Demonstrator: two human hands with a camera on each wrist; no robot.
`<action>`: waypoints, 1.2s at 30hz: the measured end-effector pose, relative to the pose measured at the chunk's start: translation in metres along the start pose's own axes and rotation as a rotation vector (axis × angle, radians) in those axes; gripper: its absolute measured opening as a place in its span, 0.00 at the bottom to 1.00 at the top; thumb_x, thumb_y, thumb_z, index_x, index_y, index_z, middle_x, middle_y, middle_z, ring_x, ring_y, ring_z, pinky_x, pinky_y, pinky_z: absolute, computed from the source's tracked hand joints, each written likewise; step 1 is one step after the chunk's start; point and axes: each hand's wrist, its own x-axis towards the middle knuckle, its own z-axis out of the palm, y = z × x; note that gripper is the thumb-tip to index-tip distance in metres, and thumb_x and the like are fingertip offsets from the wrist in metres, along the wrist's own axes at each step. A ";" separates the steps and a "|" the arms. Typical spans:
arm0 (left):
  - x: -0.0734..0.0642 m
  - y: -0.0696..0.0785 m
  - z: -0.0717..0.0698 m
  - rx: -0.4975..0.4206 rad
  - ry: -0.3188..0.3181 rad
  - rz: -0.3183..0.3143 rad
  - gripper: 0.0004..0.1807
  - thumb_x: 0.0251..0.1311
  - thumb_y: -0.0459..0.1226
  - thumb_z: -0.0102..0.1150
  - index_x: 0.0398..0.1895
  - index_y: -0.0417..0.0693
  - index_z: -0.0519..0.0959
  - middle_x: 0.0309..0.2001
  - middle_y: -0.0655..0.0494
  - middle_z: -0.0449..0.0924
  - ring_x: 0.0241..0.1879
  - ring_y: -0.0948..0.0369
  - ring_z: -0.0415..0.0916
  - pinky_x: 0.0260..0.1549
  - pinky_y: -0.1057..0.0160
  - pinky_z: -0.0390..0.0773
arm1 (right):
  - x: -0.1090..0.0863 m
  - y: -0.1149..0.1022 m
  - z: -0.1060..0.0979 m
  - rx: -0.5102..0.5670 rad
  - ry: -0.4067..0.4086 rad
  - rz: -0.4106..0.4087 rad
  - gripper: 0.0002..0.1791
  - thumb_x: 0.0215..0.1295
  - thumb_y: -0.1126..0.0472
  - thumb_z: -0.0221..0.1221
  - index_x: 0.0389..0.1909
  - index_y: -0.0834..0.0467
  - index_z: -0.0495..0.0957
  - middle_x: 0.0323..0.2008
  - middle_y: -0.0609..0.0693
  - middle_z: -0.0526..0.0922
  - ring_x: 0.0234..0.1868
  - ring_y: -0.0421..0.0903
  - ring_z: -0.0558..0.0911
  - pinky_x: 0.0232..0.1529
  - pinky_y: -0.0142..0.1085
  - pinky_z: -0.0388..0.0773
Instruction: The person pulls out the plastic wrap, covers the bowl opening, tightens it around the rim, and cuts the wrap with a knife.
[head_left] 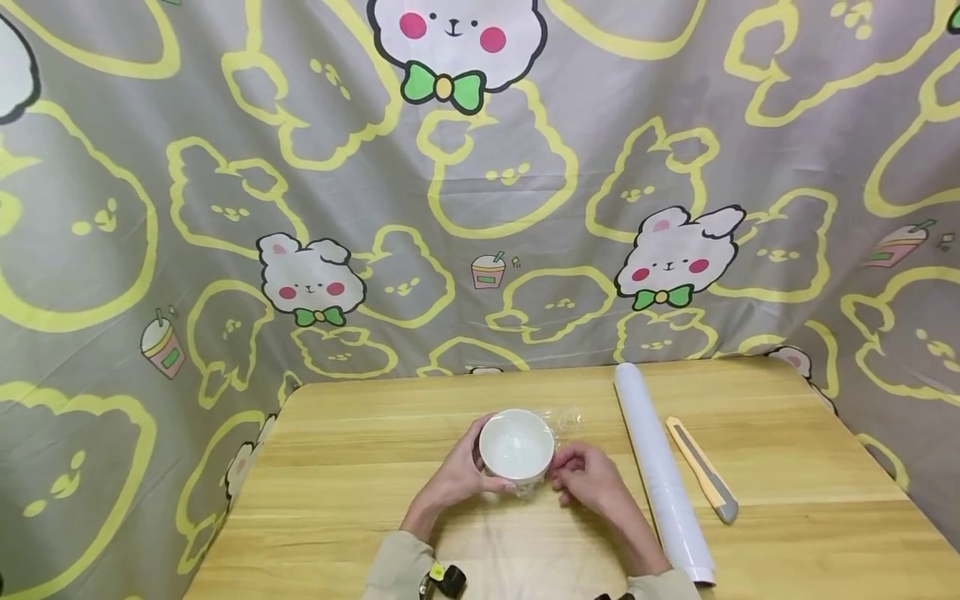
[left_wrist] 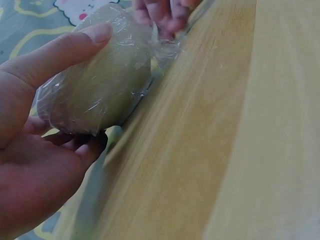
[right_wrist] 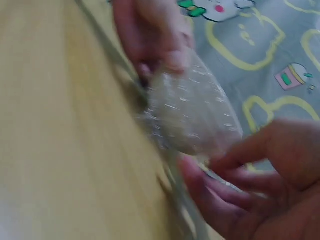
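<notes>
A small white bowl (head_left: 517, 446) has clear cling film (left_wrist: 125, 65) stretched over its outside, crinkled in both wrist views. My left hand (head_left: 459, 467) grips the bowl from its left side, with the thumb across the near side and the fingers curled round beneath. At the bowl's right side, my right hand (head_left: 591, 479) pinches the film close to the wall. A loose flap of film sticks out behind the bowl to the right. In the right wrist view the bowl (right_wrist: 190, 110) sits between both hands, somewhat blurred.
To the right of my right hand, a long white roll (head_left: 660, 475) lies lengthwise on the wooden table (head_left: 360, 450). Beside it is a yellow and grey utility knife (head_left: 701, 469). A grey cartoon-print cloth (head_left: 390, 192) hangs behind the table and along its sides.
</notes>
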 end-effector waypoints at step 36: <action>-0.001 0.001 0.002 -0.016 -0.028 -0.002 0.61 0.37 0.19 0.80 0.78 0.42 0.56 0.72 0.42 0.63 0.71 0.46 0.64 0.68 0.61 0.69 | 0.040 0.000 -0.016 -0.386 0.226 -0.263 0.14 0.64 0.69 0.67 0.50 0.67 0.84 0.43 0.64 0.83 0.45 0.60 0.82 0.46 0.54 0.82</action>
